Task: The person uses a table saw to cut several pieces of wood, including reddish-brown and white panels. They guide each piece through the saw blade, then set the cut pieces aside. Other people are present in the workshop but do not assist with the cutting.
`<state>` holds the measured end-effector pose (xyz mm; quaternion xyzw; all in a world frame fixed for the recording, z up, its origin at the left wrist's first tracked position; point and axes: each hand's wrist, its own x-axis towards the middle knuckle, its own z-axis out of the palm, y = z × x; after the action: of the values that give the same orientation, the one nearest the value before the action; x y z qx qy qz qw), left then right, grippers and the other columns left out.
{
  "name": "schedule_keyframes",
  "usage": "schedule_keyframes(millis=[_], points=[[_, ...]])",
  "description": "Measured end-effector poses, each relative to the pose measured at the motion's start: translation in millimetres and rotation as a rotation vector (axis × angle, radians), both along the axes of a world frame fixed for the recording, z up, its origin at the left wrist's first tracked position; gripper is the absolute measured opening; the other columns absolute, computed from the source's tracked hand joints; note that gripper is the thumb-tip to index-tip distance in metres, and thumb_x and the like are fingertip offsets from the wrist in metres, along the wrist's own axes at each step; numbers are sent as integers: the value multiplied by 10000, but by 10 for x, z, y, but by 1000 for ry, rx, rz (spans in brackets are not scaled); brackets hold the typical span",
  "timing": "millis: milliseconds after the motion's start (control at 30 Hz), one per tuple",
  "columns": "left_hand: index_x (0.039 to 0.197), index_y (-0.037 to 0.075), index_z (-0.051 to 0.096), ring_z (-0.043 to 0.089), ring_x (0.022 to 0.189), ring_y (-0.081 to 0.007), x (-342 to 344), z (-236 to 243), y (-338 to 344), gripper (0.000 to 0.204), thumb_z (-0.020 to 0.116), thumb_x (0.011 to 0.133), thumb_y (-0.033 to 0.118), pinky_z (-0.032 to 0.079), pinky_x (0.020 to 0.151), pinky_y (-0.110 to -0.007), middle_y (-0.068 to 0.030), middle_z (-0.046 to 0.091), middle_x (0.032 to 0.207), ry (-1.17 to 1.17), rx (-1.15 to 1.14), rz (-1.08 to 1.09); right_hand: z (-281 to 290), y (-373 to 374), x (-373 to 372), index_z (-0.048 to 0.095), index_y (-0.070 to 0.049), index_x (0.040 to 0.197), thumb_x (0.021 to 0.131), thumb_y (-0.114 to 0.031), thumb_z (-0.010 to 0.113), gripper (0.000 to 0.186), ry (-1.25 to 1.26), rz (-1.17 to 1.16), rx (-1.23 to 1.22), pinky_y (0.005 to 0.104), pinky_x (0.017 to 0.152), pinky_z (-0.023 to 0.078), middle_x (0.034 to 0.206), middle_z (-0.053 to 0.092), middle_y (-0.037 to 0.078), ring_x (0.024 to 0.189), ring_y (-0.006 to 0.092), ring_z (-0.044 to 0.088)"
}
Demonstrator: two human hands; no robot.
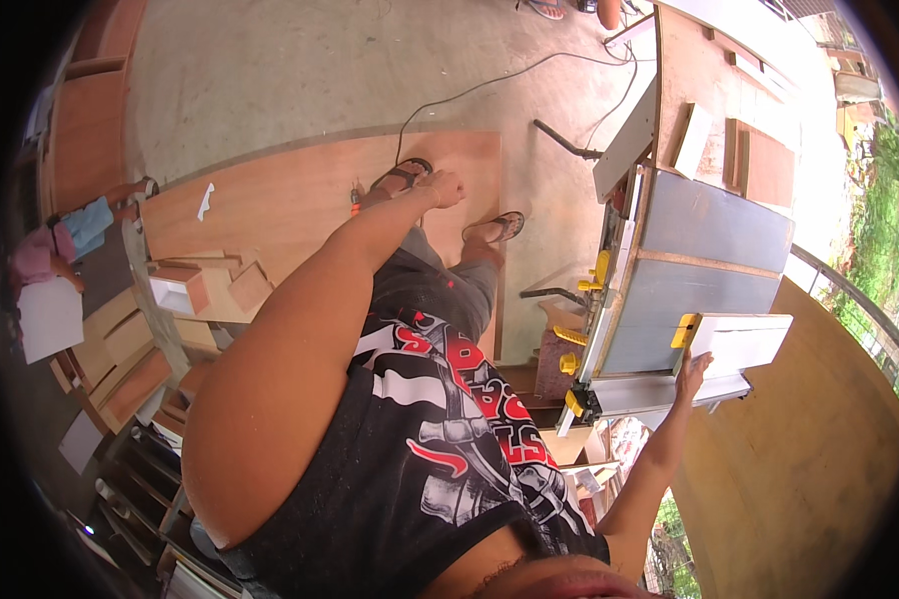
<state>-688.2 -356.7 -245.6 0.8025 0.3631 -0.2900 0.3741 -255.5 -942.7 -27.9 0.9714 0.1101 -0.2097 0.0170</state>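
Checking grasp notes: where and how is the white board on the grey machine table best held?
Probably hold the white board by its long edge facing the picture's bottom, coming from that side, where the right grip touches near a corner. It looks flat and straight-edged; a yellow piece sits at its left end.

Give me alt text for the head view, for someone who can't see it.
The right hand touches a white board at a gray worktable; the left hand is in front, with nothing visible in it. A wooden sheet lies on the floor, and another person is at far left.
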Motion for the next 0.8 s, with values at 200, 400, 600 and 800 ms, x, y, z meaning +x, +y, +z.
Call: schedule_keyframes(millis=[200,400,600,800], points=[[1098,199,740,646,1101,-330,84,32,24,296,594,884,342,506,954,-444,-132,686,1170,5,-113,46,-40,-24,42,180,28,1536,949,-612,485,921,15,13,46,378,1217,126,1606,135,253,1512,332,93],[1099,183,741,645,1100,-333,189,129,-16,308,596,884,350,504,954,-449,-144,687,1162,-19,-104,19,-14,-18,30,163,14,1544,948,-621,481,926,21,4,40,397,1216,132,1609,111,257,1509,348,98],[1105,178,738,652,1080,-337,354,336,-1,313,595,890,356,509,937,-450,-140,691,1152,38,-115,43,-77,-98,58,151,11,1546,954,-609,478,918,0,21,25,395,1216,126,1608,105,261,1509,351,91],[1107,173,735,653,1083,-336,300,220,-90,315,589,897,358,513,933,-443,-150,689,1154,-3,-169,106,-57,-73,62,137,34,1540,960,-596,475,921,16,33,-39,386,1218,117,1607,106,264,1512,341,79]])
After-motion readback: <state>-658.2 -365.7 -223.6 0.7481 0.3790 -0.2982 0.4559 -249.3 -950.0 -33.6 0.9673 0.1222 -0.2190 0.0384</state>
